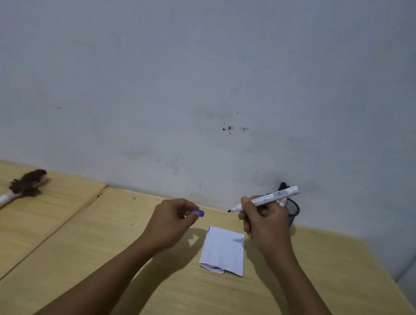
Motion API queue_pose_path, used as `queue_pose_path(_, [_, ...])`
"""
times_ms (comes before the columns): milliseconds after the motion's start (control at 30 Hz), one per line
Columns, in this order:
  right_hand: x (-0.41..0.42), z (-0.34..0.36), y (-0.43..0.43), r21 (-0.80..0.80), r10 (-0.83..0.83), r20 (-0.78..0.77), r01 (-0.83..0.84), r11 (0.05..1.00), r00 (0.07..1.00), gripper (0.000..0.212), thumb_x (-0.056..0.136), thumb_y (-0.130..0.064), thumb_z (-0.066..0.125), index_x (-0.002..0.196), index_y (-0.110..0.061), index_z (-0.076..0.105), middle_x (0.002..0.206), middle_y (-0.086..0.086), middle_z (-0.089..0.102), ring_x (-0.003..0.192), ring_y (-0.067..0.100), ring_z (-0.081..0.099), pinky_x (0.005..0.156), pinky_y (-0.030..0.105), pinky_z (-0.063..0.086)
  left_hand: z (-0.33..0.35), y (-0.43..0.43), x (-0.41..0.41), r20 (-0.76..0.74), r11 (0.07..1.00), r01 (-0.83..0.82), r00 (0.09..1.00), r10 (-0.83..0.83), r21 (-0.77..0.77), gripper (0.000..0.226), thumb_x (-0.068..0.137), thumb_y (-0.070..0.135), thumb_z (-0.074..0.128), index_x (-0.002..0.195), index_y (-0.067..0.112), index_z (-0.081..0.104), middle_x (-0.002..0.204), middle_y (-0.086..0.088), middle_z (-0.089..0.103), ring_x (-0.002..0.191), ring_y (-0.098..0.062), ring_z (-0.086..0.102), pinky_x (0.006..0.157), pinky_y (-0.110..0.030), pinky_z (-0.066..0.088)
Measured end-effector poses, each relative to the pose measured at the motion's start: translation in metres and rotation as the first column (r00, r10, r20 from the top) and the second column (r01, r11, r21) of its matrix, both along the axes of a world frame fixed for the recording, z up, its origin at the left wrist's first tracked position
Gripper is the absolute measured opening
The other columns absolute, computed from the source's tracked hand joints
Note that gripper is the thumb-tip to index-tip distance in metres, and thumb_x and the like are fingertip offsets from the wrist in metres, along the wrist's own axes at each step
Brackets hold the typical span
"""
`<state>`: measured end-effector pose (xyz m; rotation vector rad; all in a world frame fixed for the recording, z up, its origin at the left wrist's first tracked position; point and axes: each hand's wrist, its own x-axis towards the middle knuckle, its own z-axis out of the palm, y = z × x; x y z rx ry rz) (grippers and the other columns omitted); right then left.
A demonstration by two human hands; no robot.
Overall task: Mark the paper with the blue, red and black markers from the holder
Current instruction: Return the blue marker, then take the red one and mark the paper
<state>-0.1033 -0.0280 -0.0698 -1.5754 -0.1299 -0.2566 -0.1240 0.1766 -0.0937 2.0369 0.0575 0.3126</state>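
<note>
A yellow wooden table [71, 245] meets a grey, scuffed wall [185, 66]; a brush [13, 190] lies at left. At lower centre the paper [223, 250] lies flat, the right hand [265, 223] gripping an uncapped marker [265, 199] above it, the left hand [170, 221] pinching its blue cap [198, 212]. The holder [292, 208] stands behind, by the wall.

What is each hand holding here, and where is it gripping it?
The right hand grips an uncapped marker around its barrel's lower half. The left hand pinches the blue cap by one end.
</note>
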Motion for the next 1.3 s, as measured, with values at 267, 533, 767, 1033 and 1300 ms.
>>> queue_pose_path(267, [-0.040, 0.050, -0.014, 0.055, 0.013, 0.077, -0.018, 0.998, 0.997, 0.027, 0.096, -0.019, 0.065, 0.089, 0.007, 0.066, 0.065, 0.011, 0.064, 0.039, 0.011, 0.046, 0.037, 0.022, 0.034, 0.064, -0.048, -0.042, 0.151, 0.920, 0.242, 0.967, -0.204, -0.310, 0.013, 0.087, 0.013, 0.073, 0.099, 0.014, 0.077, 0.087, -0.004, 0.079, 0.065, -0.003, 0.063, 0.066, -0.014, 0.050])
queue_pose_path(533, [-0.070, 0.076, -0.042, 0.004, 0.010, 0.089, -0.010, 1.000, 0.996, 0.033, 0.094, -0.030, 0.067, 0.088, 0.003, 0.067, 0.064, 0.009, 0.061, 0.045, 0.011, 0.046, 0.047, 0.024, 0.042, 0.089, -0.092, -0.055, 0.362, 0.964, 0.233, 0.916, -0.173, -0.130, 0.013, 0.083, 0.015, 0.078, 0.095, 0.018, 0.081, 0.079, 0.010, 0.077, 0.073, -0.003, 0.066, 0.066, -0.009, 0.047])
queue_pose_path(767, [-0.056, 0.073, -0.073, -0.248, -0.322, 0.300, 0.399, 0.883, 0.898, 0.023, 0.088, -0.036, 0.072, 0.102, -0.020, 0.066, 0.073, 0.004, 0.065, 0.058, 0.008, 0.056, 0.058, 0.029, 0.052, 0.103, -0.115, -0.038, 0.502, 0.985, -0.012, 0.862, -0.077, 0.170, 0.018, 0.084, 0.029, 0.077, 0.101, 0.025, 0.079, 0.086, 0.011, 0.076, 0.072, -0.005, 0.064, 0.062, -0.024, 0.053])
queue_pose_path(1033, [-0.003, 0.057, -0.098, -0.464, -0.143, 0.553, 0.446, 0.766, 0.821, 0.017, 0.092, -0.015, 0.070, 0.108, -0.017, 0.071, 0.100, -0.005, 0.059, 0.080, 0.003, 0.062, 0.066, 0.027, 0.054, 0.110, -0.133, -0.003, 0.566, 0.952, 0.100, 0.784, -0.254, 0.289, 0.030, 0.086, 0.041, 0.072, 0.113, 0.027, 0.071, 0.088, 0.016, 0.074, 0.075, -0.005, 0.066, 0.061, -0.020, 0.050])
queue_pose_path(1300, [0.054, 0.036, -0.120, -0.432, -0.234, 0.310, 0.356, 0.829, 0.921, 0.067, 0.096, -0.019, 0.063, 0.149, -0.037, 0.027, 0.095, -0.014, 0.062, 0.081, 0.001, 0.063, 0.067, 0.020, 0.049, 0.089, -0.157, 0.085, 0.131, 0.705, 0.148, 0.937, -0.325, 0.693, 0.034, 0.098, 0.033, 0.053, 0.132, 0.028, 0.057, 0.104, 0.001, 0.075, 0.090, -0.015, 0.068, 0.081, -0.032, 0.055])
